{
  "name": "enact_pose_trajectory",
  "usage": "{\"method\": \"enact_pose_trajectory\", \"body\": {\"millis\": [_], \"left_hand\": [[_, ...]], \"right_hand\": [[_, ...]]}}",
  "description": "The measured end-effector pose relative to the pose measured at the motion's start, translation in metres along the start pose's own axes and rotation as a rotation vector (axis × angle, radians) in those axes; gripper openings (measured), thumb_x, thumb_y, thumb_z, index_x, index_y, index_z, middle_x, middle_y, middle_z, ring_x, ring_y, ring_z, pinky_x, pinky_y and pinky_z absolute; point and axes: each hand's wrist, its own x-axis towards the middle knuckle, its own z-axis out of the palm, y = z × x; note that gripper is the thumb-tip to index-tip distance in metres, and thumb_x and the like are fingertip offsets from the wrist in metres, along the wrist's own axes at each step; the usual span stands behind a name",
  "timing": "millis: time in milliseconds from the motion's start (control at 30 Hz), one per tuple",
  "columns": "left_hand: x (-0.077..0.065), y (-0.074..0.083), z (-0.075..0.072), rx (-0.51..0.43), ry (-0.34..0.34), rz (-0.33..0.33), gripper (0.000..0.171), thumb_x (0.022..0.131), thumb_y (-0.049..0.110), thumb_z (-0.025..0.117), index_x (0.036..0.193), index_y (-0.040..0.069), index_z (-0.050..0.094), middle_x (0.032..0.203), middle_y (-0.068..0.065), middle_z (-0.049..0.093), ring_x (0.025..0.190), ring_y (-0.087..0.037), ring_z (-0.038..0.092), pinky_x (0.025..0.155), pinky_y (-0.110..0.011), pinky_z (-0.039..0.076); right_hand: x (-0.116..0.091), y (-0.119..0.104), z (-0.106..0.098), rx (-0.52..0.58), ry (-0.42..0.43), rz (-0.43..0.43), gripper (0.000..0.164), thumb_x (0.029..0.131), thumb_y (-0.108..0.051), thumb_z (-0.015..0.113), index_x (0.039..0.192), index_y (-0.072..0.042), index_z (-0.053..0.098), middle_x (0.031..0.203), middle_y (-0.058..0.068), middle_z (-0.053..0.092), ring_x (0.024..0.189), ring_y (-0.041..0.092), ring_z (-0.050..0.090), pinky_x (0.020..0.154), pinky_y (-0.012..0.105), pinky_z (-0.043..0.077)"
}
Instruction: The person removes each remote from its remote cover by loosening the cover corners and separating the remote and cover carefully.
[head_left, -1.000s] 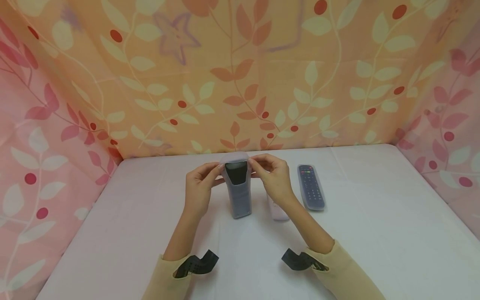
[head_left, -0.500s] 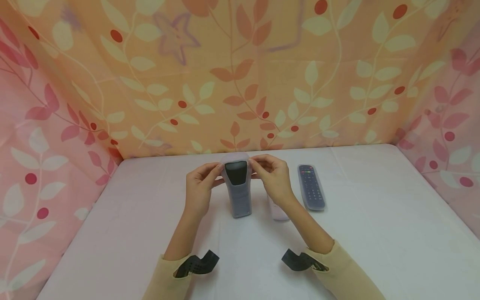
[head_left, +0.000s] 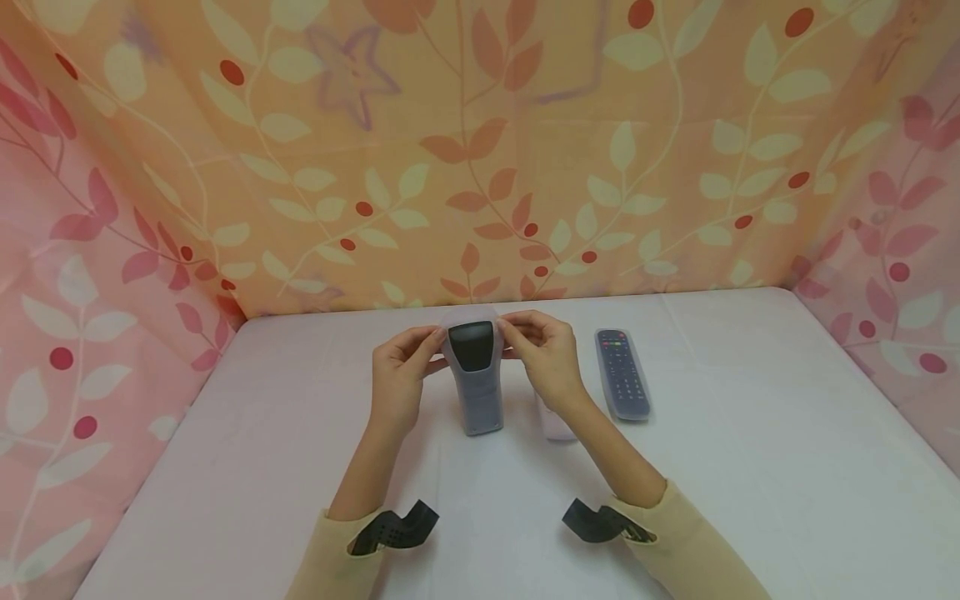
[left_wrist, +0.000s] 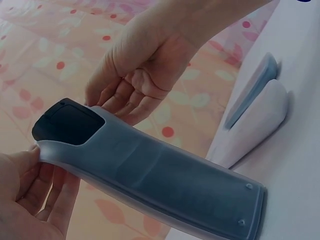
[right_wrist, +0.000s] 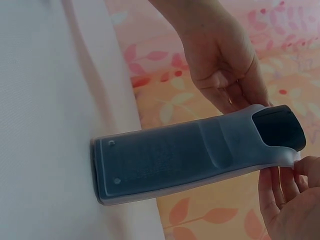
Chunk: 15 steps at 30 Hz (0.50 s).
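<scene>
A black remote control (head_left: 472, 346) sits inside a translucent silicone cover (head_left: 481, 400), its bare end showing through the opening at the top. In the left wrist view, that end of the remote (left_wrist: 70, 122) pokes out past the cover's lip. The covered remote stands tilted, its lower end on the table. With thumb and fingers, my left hand (head_left: 397, 375) pinches the left edge of the cover's mouth. On the opposite edge, my right hand (head_left: 551, 358) pinches the same lip. The side of the remote turned away from the head camera is hidden.
Right of the hands, a dark remote in a clear cover (head_left: 623, 375) lies on the white table (head_left: 735, 467). A pale remote-shaped object (head_left: 557, 423) lies partly behind my right wrist. Patterned cloth (head_left: 480, 150) hangs behind the table and along both sides.
Slightly more of the black remote shows in the cover's opening. Both hands keep their pinch on the lip and have hardly moved.
</scene>
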Motion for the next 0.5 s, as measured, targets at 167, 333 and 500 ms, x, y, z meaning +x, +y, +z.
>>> {"method": "enact_pose_trajectory", "body": {"millis": [167,333,500], "left_hand": [[0.0000,-0.0007,0.0004,-0.016,0.000,0.003,0.021,0.100,-0.002,0.069,0.114,-0.017,0.070,0.086,0.006,0.073,0.080,-0.010,0.072,0.076,-0.028,0.064],[-0.0002,-0.0004,-0.0003,-0.016,-0.016,0.016,0.022,0.100,-0.002,0.069,0.116,-0.017,0.069,0.087,0.007,0.073,0.081,-0.010,0.072,0.077,-0.028,0.064],[0.0020,-0.0021,-0.0034,-0.011,-0.067,0.010,0.023,0.100,-0.004,0.067,0.118,-0.018,0.067,0.088,0.007,0.073,0.082,-0.009,0.072,0.078,-0.030,0.065]], "right_hand": [[0.0003,0.0012,0.0003,0.003,0.001,0.002,0.018,0.100,0.000,0.070,0.114,0.011,0.073,0.100,0.023,0.075,0.075,0.009,0.071,0.074,0.026,0.064],[0.0012,0.0028,0.0000,0.020,-0.002,-0.006,0.018,0.100,0.000,0.070,0.113,0.011,0.073,0.097,0.021,0.075,0.074,0.009,0.071,0.073,0.028,0.064],[0.0024,0.0046,-0.0008,0.039,-0.009,-0.013,0.019,0.100,-0.001,0.070,0.113,0.012,0.073,0.095,0.018,0.076,0.075,0.009,0.071,0.072,0.030,0.065]]}}
